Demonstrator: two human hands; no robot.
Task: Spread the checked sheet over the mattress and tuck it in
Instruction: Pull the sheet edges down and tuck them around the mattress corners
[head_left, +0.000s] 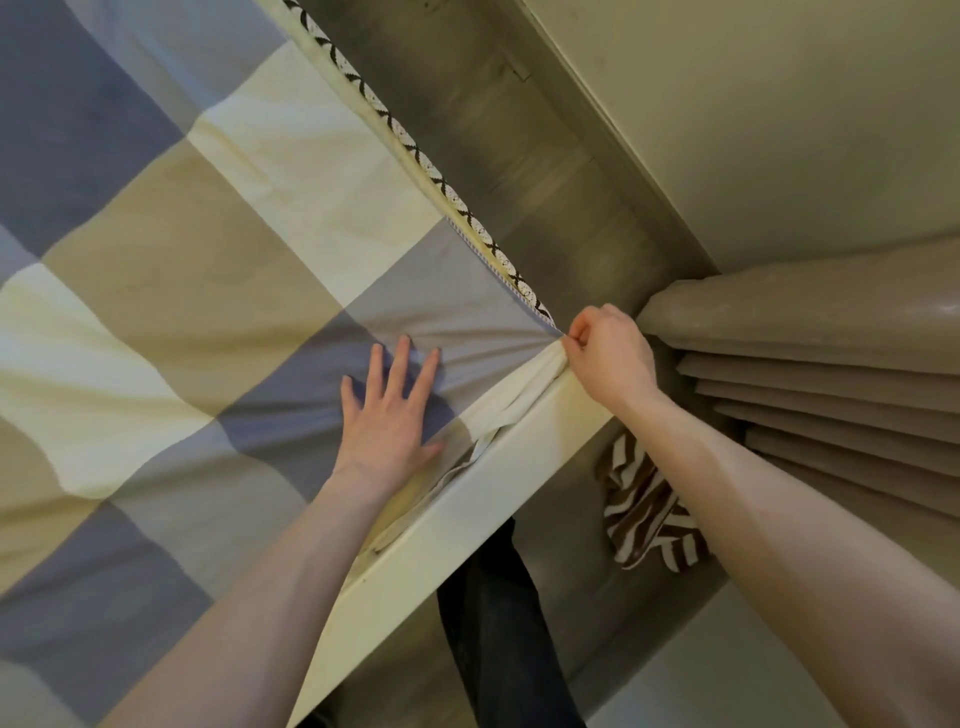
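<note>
While the left hand (387, 415) lies flat, fingers spread, on the checked sheet (208, 234) covering the mattress (445, 188), the right hand (610, 358) pinches the sheet's bunched corner at the mattress corner, just above the cream bed frame (467, 525).

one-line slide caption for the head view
Left hand presses the checked sheet flat; right hand pinches its edge at the corner.

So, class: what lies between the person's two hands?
Head view: only the checked sheet, puckered into creases running from the flat left hand toward the right hand, which pinches its bunched edge.
</note>
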